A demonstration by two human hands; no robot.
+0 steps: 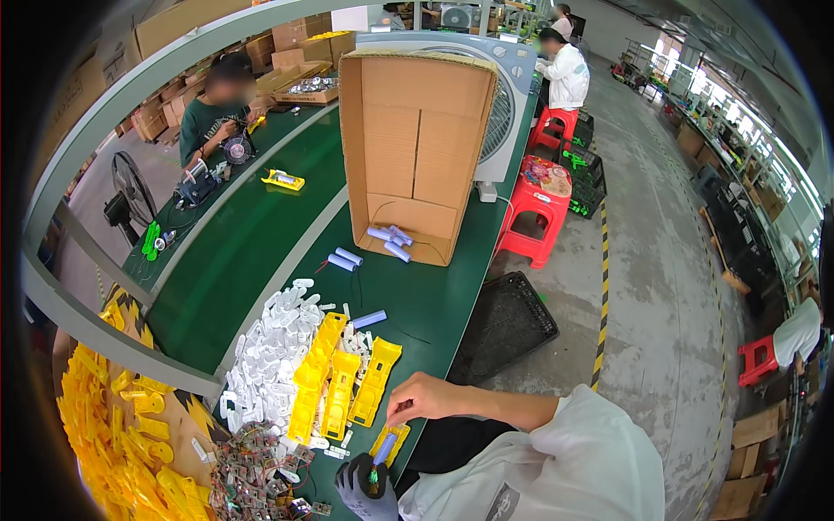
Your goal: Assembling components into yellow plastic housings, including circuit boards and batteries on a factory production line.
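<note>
A yellow plastic shell (400, 436) lies at the near edge of the green bench, with a purple cylindrical battery cell (385, 450) inside it. My left hand (365, 491), in a grey glove with dark fingertips, is closed on the shell's lower end, where something small and green shows. The fingers of my bare right hand (420, 399) are bent down and pinched together at the shell's upper end; what lies between the fingertips is mostly hidden. Beyond, several yellow shells (375, 382) lie side by side on white plastic parts (274, 347).
Loose circuit boards (261, 478) and a heap of yellow parts (113, 434) spread at the left. Battery cells (345, 258) lie before a cardboard box (417, 148) on its side. Across the green belt (252, 234) sits a co-worker (213, 113). A black crate (508, 326) stands right.
</note>
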